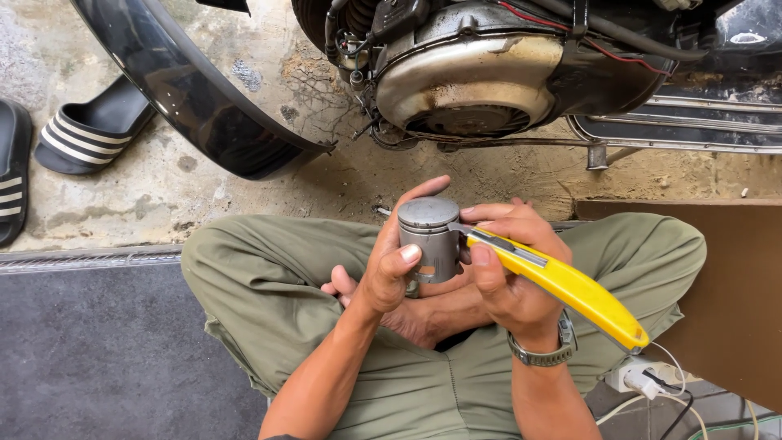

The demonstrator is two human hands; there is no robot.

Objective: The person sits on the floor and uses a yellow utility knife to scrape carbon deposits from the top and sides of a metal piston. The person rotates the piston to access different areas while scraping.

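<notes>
No packages, labels, signs, screens.

The knife's blade tip (perhaps touching the piston) hides behind fingers; sandals run off-frame.

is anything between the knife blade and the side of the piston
Nothing visible. The right hand holds the yellow utility knife with its blade tip right at the upper side of the piston, which the left hand grips from the other side.
</notes>
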